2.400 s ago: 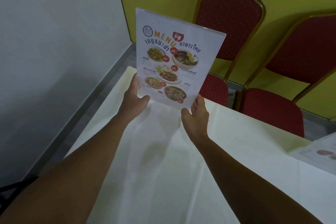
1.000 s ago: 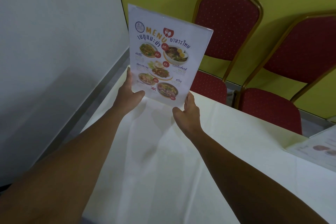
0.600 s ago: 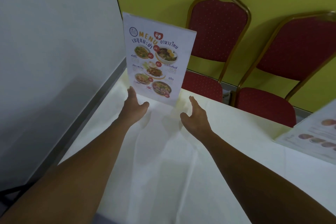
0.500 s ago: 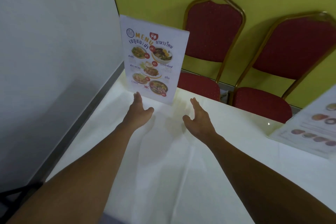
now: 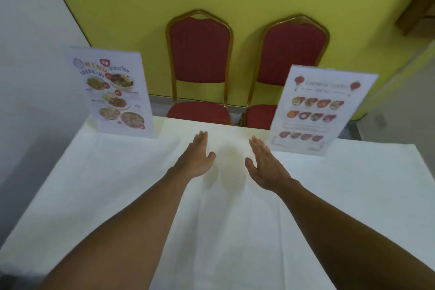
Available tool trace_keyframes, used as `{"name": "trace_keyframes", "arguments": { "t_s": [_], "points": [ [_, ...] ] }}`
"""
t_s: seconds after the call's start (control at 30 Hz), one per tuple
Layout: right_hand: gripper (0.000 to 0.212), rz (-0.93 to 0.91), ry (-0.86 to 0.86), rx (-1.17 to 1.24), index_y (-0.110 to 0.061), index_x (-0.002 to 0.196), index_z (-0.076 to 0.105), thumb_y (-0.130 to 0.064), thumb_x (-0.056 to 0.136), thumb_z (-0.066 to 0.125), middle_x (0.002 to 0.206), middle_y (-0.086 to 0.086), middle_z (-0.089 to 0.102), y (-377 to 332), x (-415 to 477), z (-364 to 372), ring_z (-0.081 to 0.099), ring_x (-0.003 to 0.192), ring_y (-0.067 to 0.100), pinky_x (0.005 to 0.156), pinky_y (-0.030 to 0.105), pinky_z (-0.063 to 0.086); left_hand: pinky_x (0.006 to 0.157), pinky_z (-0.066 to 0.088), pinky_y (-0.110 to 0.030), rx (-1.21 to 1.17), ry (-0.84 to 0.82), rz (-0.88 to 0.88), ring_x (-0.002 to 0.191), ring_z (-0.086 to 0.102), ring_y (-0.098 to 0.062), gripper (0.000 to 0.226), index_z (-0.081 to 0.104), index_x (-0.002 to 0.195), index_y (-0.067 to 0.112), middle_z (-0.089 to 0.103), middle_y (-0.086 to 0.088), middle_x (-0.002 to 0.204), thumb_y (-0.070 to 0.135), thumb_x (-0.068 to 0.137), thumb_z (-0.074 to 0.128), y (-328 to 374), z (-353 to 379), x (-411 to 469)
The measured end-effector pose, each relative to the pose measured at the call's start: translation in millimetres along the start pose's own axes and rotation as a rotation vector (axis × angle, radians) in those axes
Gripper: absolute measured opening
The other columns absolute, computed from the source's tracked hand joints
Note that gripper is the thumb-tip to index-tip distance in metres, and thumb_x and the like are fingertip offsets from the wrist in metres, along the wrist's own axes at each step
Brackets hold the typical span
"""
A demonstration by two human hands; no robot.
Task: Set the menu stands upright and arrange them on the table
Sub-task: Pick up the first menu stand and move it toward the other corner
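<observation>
Menu stands: Thai (image 5: 113, 92) upright at table (image 5: 117, 183) far-left, Chinese (image 5: 317, 108) upright far-right; left hand (image 5: 196, 160) & right hand (image 5: 264, 167) between, fingers spread, holding nothing.

Two bare forearms in view, no sleeves visible up to frame edge. Left hand (image 5: 197, 159) and right hand (image 5: 265, 165) bare: no gloves, rings, watch, wristbands seen. Frame slightly blurred.

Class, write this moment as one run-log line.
left hand: open, empty | right hand: open, empty | Thai menu: upright, far left | Chinese menu: upright, far right | table
</observation>
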State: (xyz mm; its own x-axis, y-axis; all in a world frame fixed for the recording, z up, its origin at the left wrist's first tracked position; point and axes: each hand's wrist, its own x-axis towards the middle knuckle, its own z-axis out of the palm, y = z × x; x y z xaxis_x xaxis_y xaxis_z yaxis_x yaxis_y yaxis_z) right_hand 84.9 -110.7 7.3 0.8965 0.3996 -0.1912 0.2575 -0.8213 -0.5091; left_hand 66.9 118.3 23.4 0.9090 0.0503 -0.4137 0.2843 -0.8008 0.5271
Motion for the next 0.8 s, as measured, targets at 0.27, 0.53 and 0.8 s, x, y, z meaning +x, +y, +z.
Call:
{"name": "trace_keyframes", "arguments": {
  "t_s": [0.27, 0.53, 0.8],
  "points": [
    [0.067, 0.213, 0.095, 0.006, -0.016, 0.160, 0.013, -0.040, 0.103, 0.038, 0.169, 0.000, 0.007, 106.6, -50.3, -43.1, 0.000, 0.156, 0.020, 0.124, 0.041, 0.010, 0.121, 0.020, -0.040, -0.057, -0.065, 0.088, 0.154, 0.009, -0.018, 0.076, -0.003, 0.162, 0.024, -0.003, 0.003, 0.169, 0.030, 0.101, 0.043, 108.4, 56.4, 18.4],
    [0.063, 0.393, 0.327, 0.194, -0.021, 0.155, 0.021, -0.033, 0.098, 0.047, 0.163, 0.005, 0.027, 154.5, -47.0, -74.8, 0.020, 0.153, 0.031, 0.121, 0.052, 0.023, 0.107, 0.043, -0.044, -0.220, 0.006, 0.060, 0.141, 0.041, -0.026, 0.082, -0.001, 0.161, 0.026, 0.036, 0.000, 0.159, 0.014, 0.099, 0.051, 166.6, 82.6, 45.1],
    [0.051, 0.396, 0.500, 0.612, -0.023, 0.138, 0.042, -0.012, 0.090, 0.056, 0.125, -0.002, 0.063, 163.5, -14.0, -102.2, 0.062, 0.110, 0.021, 0.083, 0.031, 0.057, 0.091, 0.050, -0.034, -0.367, 0.119, 0.113, 0.123, 0.056, -0.016, 0.091, 0.003, 0.158, 0.036, 0.059, 0.009, 0.138, 0.002, 0.091, 0.055, 181.1, 94.2, 62.6]
  ]
}}
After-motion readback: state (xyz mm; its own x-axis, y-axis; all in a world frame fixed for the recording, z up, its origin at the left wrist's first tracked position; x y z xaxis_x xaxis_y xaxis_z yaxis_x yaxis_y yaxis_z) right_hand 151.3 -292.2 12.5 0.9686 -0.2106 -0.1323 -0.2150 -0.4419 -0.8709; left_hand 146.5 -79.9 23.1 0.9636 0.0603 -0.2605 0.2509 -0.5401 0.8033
